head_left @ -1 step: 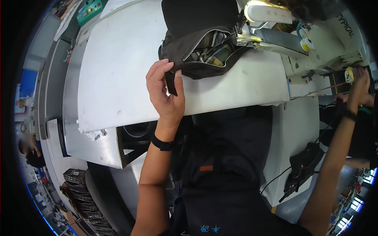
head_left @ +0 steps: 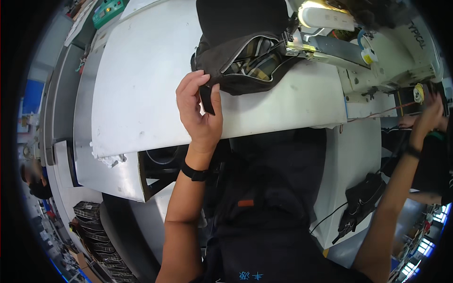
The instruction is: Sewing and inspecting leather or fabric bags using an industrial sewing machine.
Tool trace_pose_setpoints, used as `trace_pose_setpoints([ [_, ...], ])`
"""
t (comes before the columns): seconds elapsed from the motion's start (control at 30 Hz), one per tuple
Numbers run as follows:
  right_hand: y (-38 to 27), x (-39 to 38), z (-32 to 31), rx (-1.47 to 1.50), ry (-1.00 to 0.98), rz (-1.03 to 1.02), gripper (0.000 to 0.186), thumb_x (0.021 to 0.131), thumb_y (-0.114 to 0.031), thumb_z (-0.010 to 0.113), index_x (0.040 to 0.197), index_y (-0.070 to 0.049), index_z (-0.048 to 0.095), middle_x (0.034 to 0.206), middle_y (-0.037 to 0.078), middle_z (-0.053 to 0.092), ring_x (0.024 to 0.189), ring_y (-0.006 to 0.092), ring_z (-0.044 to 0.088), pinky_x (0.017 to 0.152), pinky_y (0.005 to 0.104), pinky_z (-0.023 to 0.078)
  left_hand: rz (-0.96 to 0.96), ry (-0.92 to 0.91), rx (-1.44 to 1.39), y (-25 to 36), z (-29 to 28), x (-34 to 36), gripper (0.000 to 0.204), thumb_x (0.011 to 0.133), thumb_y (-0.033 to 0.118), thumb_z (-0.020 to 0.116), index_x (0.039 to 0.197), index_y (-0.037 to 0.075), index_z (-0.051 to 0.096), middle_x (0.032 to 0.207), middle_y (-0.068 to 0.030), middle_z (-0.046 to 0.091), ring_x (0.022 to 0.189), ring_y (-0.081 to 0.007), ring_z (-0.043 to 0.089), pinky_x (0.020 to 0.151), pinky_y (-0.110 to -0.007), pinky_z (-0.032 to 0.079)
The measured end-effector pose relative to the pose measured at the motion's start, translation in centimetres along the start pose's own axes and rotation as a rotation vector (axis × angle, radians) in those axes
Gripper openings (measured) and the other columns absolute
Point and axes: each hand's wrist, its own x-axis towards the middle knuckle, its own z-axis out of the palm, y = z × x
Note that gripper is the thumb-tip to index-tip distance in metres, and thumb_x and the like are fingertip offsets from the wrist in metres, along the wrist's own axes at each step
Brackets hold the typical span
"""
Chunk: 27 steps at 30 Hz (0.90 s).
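Observation:
A dark grey fabric bag [head_left: 212, 66] lies on the white table with its zipped mouth gaping, and a plaid lining [head_left: 258, 60] shows inside. My left hand [head_left: 196, 101] is closed at the bag's near left corner, where a short black strap end [head_left: 206, 100] runs between thumb and fingers. The bag's right side reaches under the sewing machine's narrow arm [head_left: 337, 51]. Out at the far right, my right hand [head_left: 428, 115] is beside the end of the machine, close to a yellowish thread spool [head_left: 418, 93]. Motion blur hides its finger detail and any contact.
The sewing machine [head_left: 396, 61] takes up the right of the white table [head_left: 146, 94], with a lit lamp [head_left: 325, 16] above. Another black bag piece [head_left: 361, 205] hangs at the lower right. Folded plaid pieces [head_left: 94, 236] are stacked at lower left. A co-worker's hand [head_left: 408, 121] is near my right wrist.
My right hand has come slightly down and nearer along the machine's end. My left hand and the bag keep the same hold, with only a small shift of the whole view.

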Motion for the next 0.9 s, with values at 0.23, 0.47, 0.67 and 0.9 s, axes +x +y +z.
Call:
trace_pose_setpoints([
  [0.23,1.0,-24.0,-0.7,-0.271,-0.806,-0.281,0.022,0.1,-0.009,0.057,0.118,0.001,0.065,0.117,0.016,0.066,0.109,0.0279,0.063,0.098,0.0359,0.047,0.046,-0.033,-0.056,-0.6,-0.2,-0.4,0.045,0.088,-0.008,0.069,0.128,0.002,0.048,0.131,-0.0164,0.052,0.122,-0.0256,0.055,0.105,-0.036,0.047],
  [0.47,1.4,-23.5,2.2,-0.394,-0.957,-0.45,0.024,0.097,-0.01,0.059,0.119,-0.003,0.066,0.119,0.015,0.066,0.108,0.0325,0.062,0.097,0.0368,0.047,0.016,-0.054,-0.078,-0.2,-0.6,-0.1,0.043,0.089,-0.007,0.069,0.127,0.001,0.049,0.132,-0.017,0.053,0.122,-0.0245,0.055,0.102,-0.036,0.049],
  [0.67,1.4,-23.2,2.6,-0.281,-1.072,-0.178,0.021,0.099,-0.01,0.057,0.116,0.001,0.065,0.113,0.014,0.065,0.103,0.0245,0.062,0.089,0.0317,0.049,-0.025,-0.023,-0.098,-0.4,-0.4,0.1,0.039,0.092,-0.005,0.067,0.127,-0.002,0.051,0.129,-0.0149,0.056,0.115,-0.0209,0.059,0.099,-0.032,0.049],
  [0.9,1.9,-23.9,2.5,-0.125,-0.99,-0.102,0.024,0.101,-0.016,0.058,0.115,0.001,0.068,0.109,0.011,0.068,0.101,0.0219,0.064,0.089,0.0306,0.048,-0.047,-0.051,-0.086,-1.1,-0.4,0.1,0.035,0.095,-0.002,0.065,0.127,-0.003,0.053,0.129,-0.0131,0.057,0.113,-0.0175,0.061,0.098,-0.031,0.053],
])
